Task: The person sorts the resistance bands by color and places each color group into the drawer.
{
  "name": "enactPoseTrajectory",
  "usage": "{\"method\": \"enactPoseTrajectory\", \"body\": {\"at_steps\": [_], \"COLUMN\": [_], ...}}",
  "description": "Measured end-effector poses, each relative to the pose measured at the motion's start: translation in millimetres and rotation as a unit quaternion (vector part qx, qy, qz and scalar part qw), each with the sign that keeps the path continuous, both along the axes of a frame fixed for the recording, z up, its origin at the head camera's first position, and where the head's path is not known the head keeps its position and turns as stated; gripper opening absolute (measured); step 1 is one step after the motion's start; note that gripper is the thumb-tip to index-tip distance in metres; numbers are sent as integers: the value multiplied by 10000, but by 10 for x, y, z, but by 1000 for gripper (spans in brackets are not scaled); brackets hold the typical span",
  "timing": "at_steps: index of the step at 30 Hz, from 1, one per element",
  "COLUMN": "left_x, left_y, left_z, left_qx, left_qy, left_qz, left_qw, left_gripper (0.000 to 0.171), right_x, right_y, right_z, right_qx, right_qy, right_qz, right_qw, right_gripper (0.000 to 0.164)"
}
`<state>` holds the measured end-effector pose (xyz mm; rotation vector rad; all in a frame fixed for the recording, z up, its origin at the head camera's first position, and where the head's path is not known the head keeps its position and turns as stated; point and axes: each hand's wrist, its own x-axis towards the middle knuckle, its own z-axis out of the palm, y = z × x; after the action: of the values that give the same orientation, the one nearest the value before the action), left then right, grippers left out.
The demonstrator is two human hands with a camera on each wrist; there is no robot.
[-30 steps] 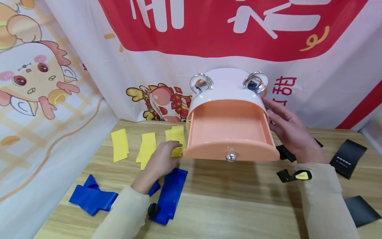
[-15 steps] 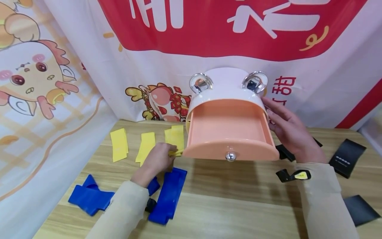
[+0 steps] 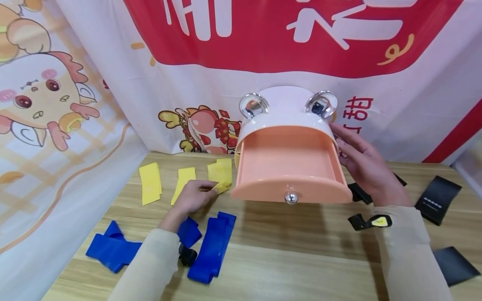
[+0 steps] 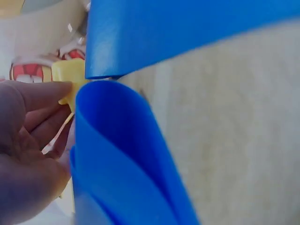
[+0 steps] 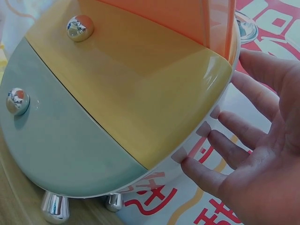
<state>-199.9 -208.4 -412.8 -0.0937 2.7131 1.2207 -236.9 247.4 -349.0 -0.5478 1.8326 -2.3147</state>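
A small rounded drawer box (image 3: 288, 104) with a white top and two silver rings stands at the back of the table. Its peach top drawer (image 3: 290, 156) is pulled out, with nothing inside. Below, the yellow drawer (image 5: 136, 84) and green drawer (image 5: 65, 126) are closed. My right hand (image 3: 370, 175) rests with extended fingertips along the box's right side. My left hand (image 3: 193, 197) pinches the near end of a yellow rubbery strip (image 3: 220, 170) left of the box, between thumb and fingers. That lifted end (image 4: 70, 77) shows in the left wrist view.
Two more yellow strips, the outer one (image 3: 150, 183) included, lie to the left. Several blue strips (image 3: 212, 248) lie nearer the front, some beneath my left forearm. Black pieces (image 3: 438, 200) lie at right. A printed cloth (image 3: 203, 83) hangs right behind the box.
My left hand has drawn slightly left and away from the box, and the near end of the yellow strip is now lifted in its fingers. My right hand keeps its place.
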Motion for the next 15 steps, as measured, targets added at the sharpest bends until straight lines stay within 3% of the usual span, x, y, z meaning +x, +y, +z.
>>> {"method": "enactPoseTrajectory", "body": {"at_steps": [5, 11, 15], "left_x": [-47, -74, -78], "left_y": [-47, -6, 30], "left_z": [-16, 15, 128], "left_qx": [647, 1305, 1594], "left_qy": [-452, -473, -379], "left_qz": [432, 796, 984], "left_qw": [9959, 9871, 9816], "left_gripper": [40, 41, 44], "right_x": [-6, -5, -4], "right_y": [2, 11, 7], "right_z": [2, -2, -6], "right_qx": [-39, -30, -27], "right_qy": [28, -2, -54], "right_qz": [36, -43, -70], "right_qw": [10000, 10000, 10000], "right_gripper": [54, 54, 54]}}
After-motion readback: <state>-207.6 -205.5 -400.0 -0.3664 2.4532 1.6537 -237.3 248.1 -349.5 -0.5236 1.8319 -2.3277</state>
